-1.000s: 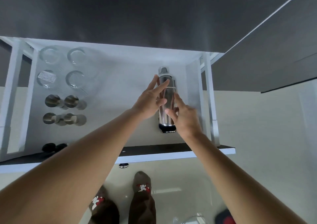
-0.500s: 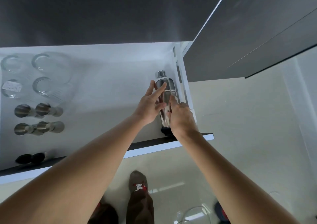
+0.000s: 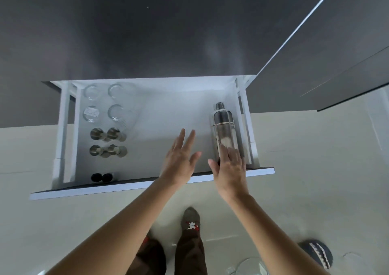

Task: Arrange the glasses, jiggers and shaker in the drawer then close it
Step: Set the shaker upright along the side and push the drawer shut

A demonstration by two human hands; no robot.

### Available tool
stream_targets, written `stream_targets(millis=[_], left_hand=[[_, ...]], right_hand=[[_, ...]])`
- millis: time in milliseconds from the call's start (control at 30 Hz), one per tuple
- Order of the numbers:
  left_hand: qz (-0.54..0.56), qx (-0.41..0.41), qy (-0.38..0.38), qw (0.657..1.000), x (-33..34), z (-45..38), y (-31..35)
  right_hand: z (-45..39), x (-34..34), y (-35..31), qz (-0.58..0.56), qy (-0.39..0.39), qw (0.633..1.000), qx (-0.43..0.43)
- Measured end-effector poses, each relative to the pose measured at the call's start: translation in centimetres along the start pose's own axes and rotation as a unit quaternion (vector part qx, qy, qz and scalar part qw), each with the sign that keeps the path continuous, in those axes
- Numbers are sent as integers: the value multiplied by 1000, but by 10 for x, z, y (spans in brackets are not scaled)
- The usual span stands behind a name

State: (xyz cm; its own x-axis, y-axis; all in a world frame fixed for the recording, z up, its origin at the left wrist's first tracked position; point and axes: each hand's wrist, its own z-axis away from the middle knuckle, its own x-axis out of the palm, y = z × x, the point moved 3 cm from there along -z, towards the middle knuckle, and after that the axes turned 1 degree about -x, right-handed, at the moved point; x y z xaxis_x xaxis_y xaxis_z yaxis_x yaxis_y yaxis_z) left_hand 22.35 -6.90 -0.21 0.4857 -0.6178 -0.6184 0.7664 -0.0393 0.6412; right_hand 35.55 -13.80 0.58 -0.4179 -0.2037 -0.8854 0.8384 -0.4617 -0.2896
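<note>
A: Where's the shaker (image 3: 224, 130)?
B: Lying flat along the right wall of the open drawer (image 3: 168, 110). Right hand (image 3: 230, 169) flat, fingers on its lower end; left hand (image 3: 181, 159) spread, holding nothing.
A: Any labels?
B: White sticker on one of the glasses (image 3: 91, 113), text unreadable. Jiggers (image 3: 108, 142) sit below the glasses, on the left.

Polished mirror-finish metal shaker (image 3: 223, 127), right side of frame, throws back light and a pale reflection. Upper left: clear, glossy glasses (image 3: 104, 102), one w/ a paper label. Below them, brushed-metal jiggers (image 3: 108, 142), duller sheen. Drawer (image 3: 168, 110) interior smooth matt white; dark matt cabinet front (image 3: 147, 28) above. Floor (image 3: 315, 180) smooth, slightly glossy.
</note>
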Motion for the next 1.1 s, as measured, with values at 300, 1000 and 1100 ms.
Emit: stream_targets(millis=[300, 1000, 1100], left_hand=[[-185, -237, 67, 951, -51, 120, -116], [-195, -189, 148, 951, -107, 19, -121], [-170, -213, 169, 947, -115, 1, -115]], right_hand=[[57, 35, -54, 19, -85, 995, 56], [-49, 17, -95, 44, 12, 996, 75], [-67, 11, -104, 31, 47, 993, 102]])
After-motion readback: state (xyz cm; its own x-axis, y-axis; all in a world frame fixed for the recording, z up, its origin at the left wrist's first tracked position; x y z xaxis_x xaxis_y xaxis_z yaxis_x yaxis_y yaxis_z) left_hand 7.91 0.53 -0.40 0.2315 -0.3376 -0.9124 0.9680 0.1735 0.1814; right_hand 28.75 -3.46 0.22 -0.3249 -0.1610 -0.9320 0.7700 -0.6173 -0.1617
